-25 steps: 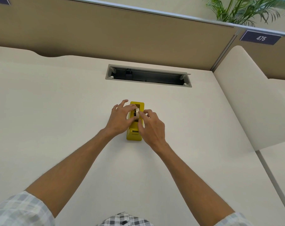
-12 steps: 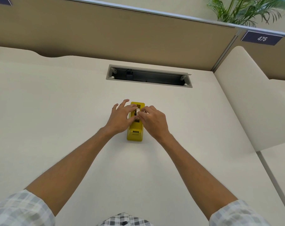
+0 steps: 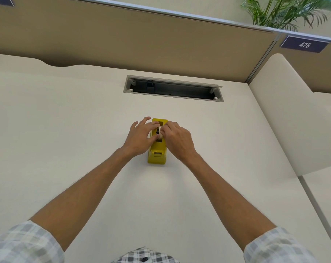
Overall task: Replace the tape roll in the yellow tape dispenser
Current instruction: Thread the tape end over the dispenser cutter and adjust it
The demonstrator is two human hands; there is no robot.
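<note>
A yellow tape dispenser (image 3: 157, 155) stands on the cream desk (image 3: 66, 139), its cutter end towards me. A pale tape roll (image 3: 159, 135) with a dark core sits in the dispenser's slot. My left hand (image 3: 141, 136) lies against the dispenser's left side, thumb on the roll and fingers spread over the top. From the right, my right hand (image 3: 177, 140) pinches the roll with its fingertips. The roll is largely hidden by both hands.
A long grey cable slot (image 3: 173, 89) is cut into the desk behind the dispenser. A tan partition wall (image 3: 141, 40) closes the back. To the right a cream divider panel (image 3: 293, 114) rises, with a sign reading 475 (image 3: 304, 44) and a palm plant (image 3: 286, 12).
My right hand has slid away from me along the dispenser and its fingers have closed on the roll. My left hand has barely moved.
</note>
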